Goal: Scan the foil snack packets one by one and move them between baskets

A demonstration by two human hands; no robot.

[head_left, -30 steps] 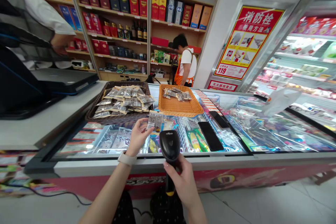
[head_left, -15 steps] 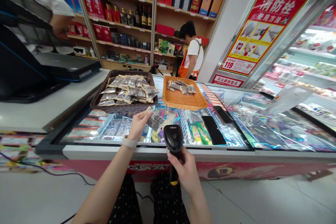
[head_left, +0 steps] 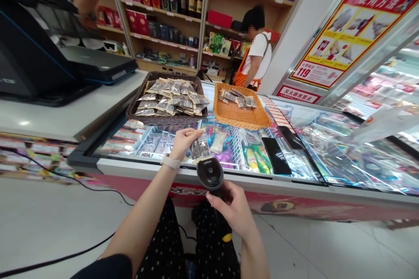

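Observation:
Between its thumb and fingers, my left hand [head_left: 183,141] pinches a small clear packet [head_left: 200,146] with dark contents by its upper edge, above the freezer's glass top. My right hand [head_left: 234,207] grips the handle of a black barcode scanner [head_left: 211,174], whose head points at the packet from close by. Behind my left hand stands a dark brown wicker basket [head_left: 131,115] heaped with similar packets [head_left: 173,96]. To its right, an orange wicker basket [head_left: 225,117] carries a smaller pile of packets [head_left: 238,98].
Two black phones lie on the freezer glass, the nearer phone [head_left: 276,156] right of the scanner. A grey counter [head_left: 81,113] with a black machine [head_left: 36,56] adjoins at left. A person in an orange apron [head_left: 252,52] stands behind; another person's arm [head_left: 85,0] shows upper left.
My left hand has turned the packet more upright. The scanner has tilted and shifted slightly left, nearer the packet. My view has tipped downward.

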